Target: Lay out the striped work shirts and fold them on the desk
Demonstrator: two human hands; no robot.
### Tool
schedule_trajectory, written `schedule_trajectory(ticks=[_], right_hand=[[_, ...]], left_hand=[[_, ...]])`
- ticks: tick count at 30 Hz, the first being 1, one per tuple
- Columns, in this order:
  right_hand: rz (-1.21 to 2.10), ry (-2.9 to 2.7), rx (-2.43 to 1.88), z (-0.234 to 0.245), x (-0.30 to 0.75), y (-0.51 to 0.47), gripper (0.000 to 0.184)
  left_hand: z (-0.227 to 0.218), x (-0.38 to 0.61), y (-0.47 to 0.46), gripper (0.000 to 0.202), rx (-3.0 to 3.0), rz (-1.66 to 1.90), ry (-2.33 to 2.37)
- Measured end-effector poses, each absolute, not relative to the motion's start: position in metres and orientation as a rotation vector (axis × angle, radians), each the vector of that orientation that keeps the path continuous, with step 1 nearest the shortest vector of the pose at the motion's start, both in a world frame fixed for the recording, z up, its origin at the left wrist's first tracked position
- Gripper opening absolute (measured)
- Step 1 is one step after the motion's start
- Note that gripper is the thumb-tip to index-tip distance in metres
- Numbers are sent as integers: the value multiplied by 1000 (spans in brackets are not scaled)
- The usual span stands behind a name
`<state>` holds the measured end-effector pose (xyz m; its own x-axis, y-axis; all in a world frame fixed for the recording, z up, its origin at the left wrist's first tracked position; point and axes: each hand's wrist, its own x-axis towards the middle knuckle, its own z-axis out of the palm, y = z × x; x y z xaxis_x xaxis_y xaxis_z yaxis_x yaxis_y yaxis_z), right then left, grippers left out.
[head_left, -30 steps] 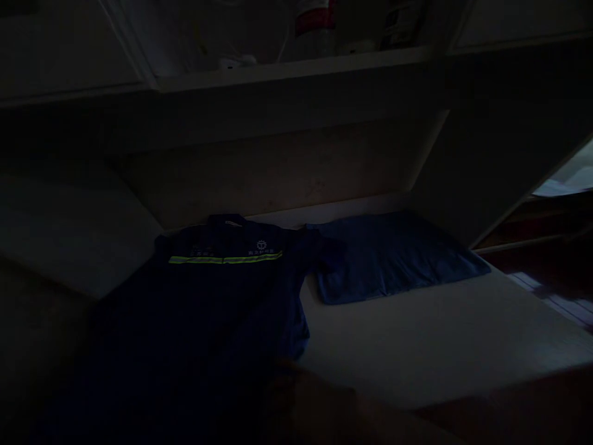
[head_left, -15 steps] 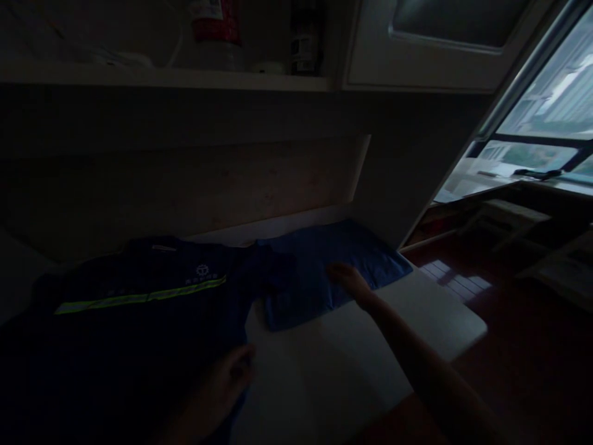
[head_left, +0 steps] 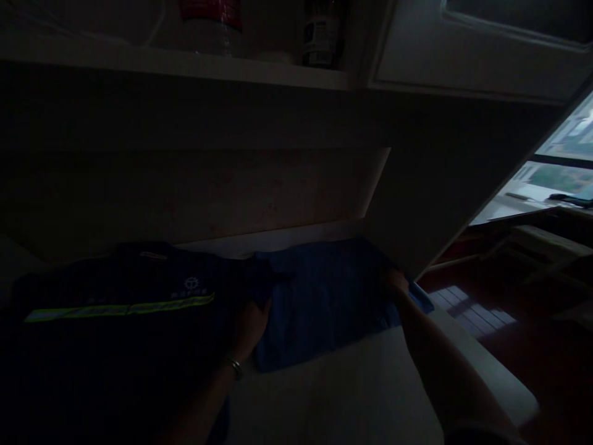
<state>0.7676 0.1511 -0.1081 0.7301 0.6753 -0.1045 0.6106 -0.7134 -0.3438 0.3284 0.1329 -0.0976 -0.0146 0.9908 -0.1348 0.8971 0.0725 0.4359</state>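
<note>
Although the light is poor throughout, the white tabletop (head_left: 347,389) can be read at its near side as pale and plain, with a rounded corner toward the right. On its left part lies a dark blue shirt (head_left: 139,346), spread flat with the collar toward the back; a yellow-green reflective stripe (head_left: 125,308) crosses the chest below a white gear-shaped emblem (head_left: 191,283). The left forearm extends up from the lower edge with a bracelet (head_left: 235,367) at the wrist, and the left hand (head_left: 252,324) is at the shirt's sleeve side, just beside the left end of a blue cloth (head_left: 319,303). Whether its fingers pinch fabric cannot be determined. The cloth lies along the rear of the tabletop, right of the shirt. The right forearm reaches farther, angled inward, and the right hand (head_left: 396,281) is at the cloth's right end; shadow hides its fingertips, so its grip cannot be told. Behind the tabletop stands a brownish back panel (head_left: 269,198) with faint reddish marks, and above it a shelf (head_left: 278,71) bears a red-labelled bottle (head_left: 213,15) and a dark container (head_left: 321,37). Beyond, at right, a reddish floor (head_left: 491,352) carries a patch of light below a bright window (head_left: 565,142).
</note>
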Motion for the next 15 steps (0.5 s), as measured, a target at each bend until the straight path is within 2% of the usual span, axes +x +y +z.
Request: schedule_trajectory(ticks=[2, 6, 9, 10, 13, 15], right_hand=[[314, -927, -2660, -117, 772, 153, 51], [255, -826, -2624, -130, 771, 152, 50], [200, -835, -2561, -134, 768, 148, 51], [182, -843, -2539, -134, 767, 146, 52], [123, -893, -2462, -131, 764, 141, 54], [84, -943, -2399, -128, 761, 137, 53]], left_hand=[[-102, 332, 143, 52, 1785, 369, 1978], [-110, 331, 158, 27, 1642, 486, 1858], [-115, 331, 163, 19, 1483, 603, 1815], [-115, 332, 165, 19, 1410, 659, 1813], [-113, 339, 169, 36, 1179, 829, 1741], [-108, 344, 170, 36, 1056, 890, 1622]])
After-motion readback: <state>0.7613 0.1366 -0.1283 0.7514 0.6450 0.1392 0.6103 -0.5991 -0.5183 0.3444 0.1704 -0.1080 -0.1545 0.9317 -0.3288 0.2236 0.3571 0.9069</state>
